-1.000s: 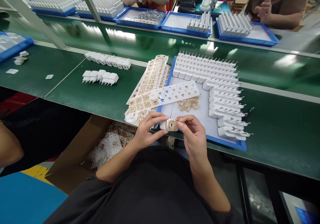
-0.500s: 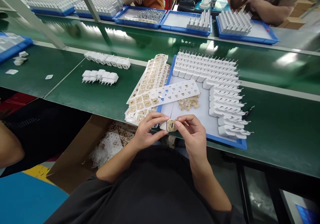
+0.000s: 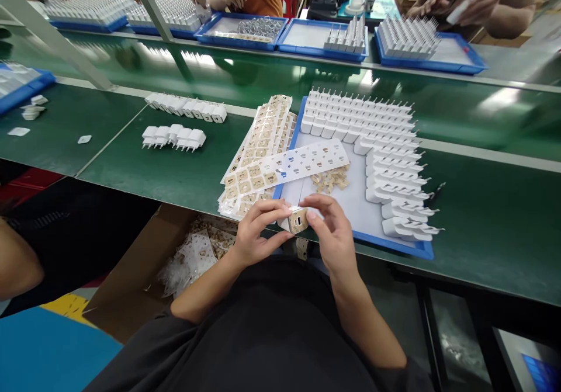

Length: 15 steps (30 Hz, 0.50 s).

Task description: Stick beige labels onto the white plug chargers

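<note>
A white plug charger (image 3: 284,222) with a tan sticker (image 3: 298,221) on its port end is held just in front of the bench edge. My left hand (image 3: 260,231) pinches the charger's body between thumb and fingers. At the sticker's right edge, the thumb and index finger of my right hand (image 3: 333,234) press on the same end. Beyond my hands, a partly used sticker sheet (image 3: 302,161) lies across a stack of sticker sheets (image 3: 263,138) and the blue tray (image 3: 392,246). Small tan scraps (image 3: 331,179) lie in that tray beside rows of white chargers (image 3: 359,117), pins up.
Two short rows of chargers (image 3: 173,137) rest on the green bench (image 3: 118,164) at left. An open carton (image 3: 127,263) of waste sheets stands below the edge. Across the bench, co-workers sit behind several blue trays (image 3: 324,53). A metal post (image 3: 151,6) rises at left.
The charger has turned slightly, so its sticker and port slots show more fully. My right thumb has shifted to the sticker's edge. A co-worker's hands at far right have moved apart.
</note>
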Motion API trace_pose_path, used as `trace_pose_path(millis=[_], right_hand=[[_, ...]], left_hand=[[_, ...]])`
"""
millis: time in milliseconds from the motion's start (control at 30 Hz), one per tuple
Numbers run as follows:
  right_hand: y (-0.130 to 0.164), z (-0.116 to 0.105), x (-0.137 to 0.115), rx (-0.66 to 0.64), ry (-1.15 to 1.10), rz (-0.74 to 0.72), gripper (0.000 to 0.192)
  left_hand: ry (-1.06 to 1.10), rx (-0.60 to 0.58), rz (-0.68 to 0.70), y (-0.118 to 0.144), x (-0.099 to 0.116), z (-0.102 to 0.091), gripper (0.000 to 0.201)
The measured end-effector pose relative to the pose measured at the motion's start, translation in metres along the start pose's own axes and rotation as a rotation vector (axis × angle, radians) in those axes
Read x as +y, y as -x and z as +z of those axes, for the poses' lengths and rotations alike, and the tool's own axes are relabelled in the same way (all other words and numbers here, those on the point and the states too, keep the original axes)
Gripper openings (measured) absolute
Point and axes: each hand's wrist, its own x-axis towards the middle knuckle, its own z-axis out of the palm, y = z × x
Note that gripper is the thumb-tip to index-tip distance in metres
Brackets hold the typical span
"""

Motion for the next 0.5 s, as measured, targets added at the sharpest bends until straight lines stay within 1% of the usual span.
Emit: trace_pose_path(millis=[67, 133, 200, 267, 400, 500], right_hand=[[0.001, 0.003, 0.002, -0.110, -0.153, 0.061, 0.018], [0.003, 0.007, 0.004, -0.112, -0.215, 0.058, 0.020], [0.004, 0.009, 0.003, -0.082, -0.219, 0.030, 0.019], [0.005, 0.010, 0.002, -0.092, -0.194, 0.011, 0.021], [0.005, 0.011, 0.001, -0.121, -0.133, -0.007, 0.031], [0.004, 0.014, 0.002, -0.104, -0.134, -0.018, 0.031]], left_hand=[[-0.055, 0.030, 0.039, -0.001, 0.001, 0.002, 0.053], [-0.134, 0.044, 0.060, -0.003, 0.002, 0.004, 0.055], [-0.206, 0.042, 0.071, -0.004, 0.003, 0.005, 0.054], [-0.251, 0.041, 0.077, -0.005, 0.003, 0.005, 0.050], [-0.276, 0.048, 0.086, -0.005, 0.003, 0.004, 0.045], [-0.269, 0.044, 0.089, -0.006, 0.003, 0.005, 0.044]])
